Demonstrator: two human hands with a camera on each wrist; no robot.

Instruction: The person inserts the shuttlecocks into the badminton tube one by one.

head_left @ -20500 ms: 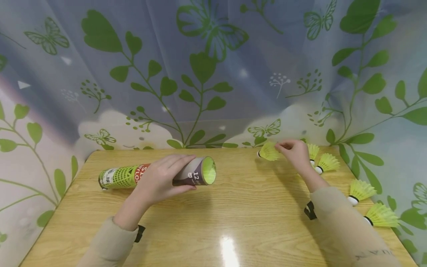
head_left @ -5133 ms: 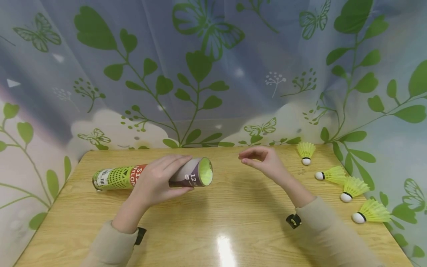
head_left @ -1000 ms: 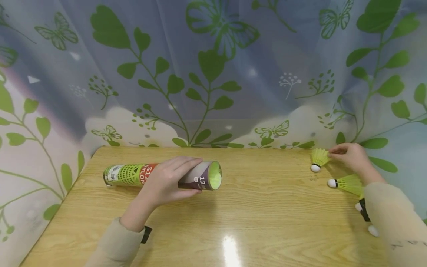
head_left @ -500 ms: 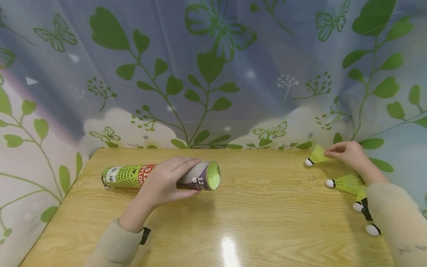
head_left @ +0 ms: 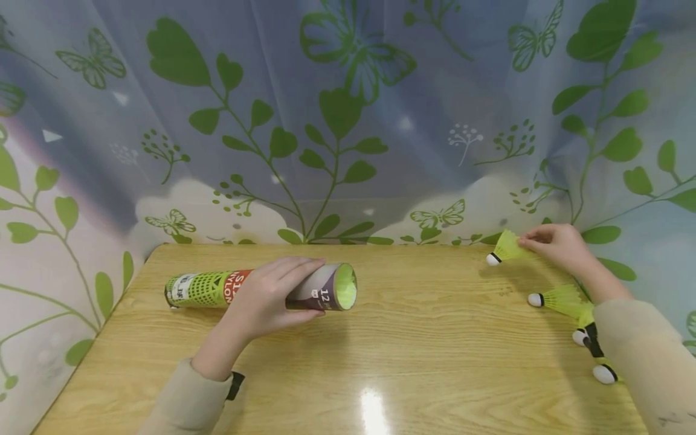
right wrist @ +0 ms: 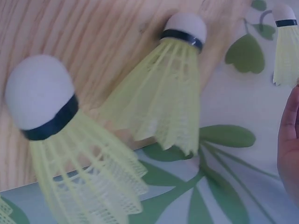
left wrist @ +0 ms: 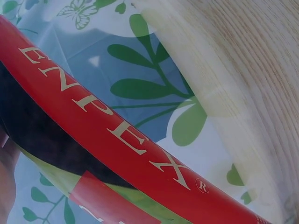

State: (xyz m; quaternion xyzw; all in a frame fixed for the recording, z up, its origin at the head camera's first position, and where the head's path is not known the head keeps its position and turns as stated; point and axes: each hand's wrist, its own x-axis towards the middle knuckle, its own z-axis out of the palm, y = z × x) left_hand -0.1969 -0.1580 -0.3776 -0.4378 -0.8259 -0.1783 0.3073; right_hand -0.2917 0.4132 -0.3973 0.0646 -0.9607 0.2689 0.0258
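Toward the far-left corner of the worktop, the tube is clasped by the left hand; with yellow-green showing inside, it is judged partly filled. Near the far-right corner, one shuttle is pinched by the right hand; along the right edge three shuttles are left loose.

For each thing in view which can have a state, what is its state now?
Tube: uncapped at its right end, yellow-green showing inside.
Left hand: gripping the tube.
Right hand: pinching a shuttlecock's skirt.
Pinched shuttlecock: tilted, base pointing down-left; seems lifted.
Farthest lying shuttlecock: on its side, base leftward.
Middle lying shuttlecock: on its side, partly hidden.
Nearest lying shuttlecock: mostly hidden by the sleeve.
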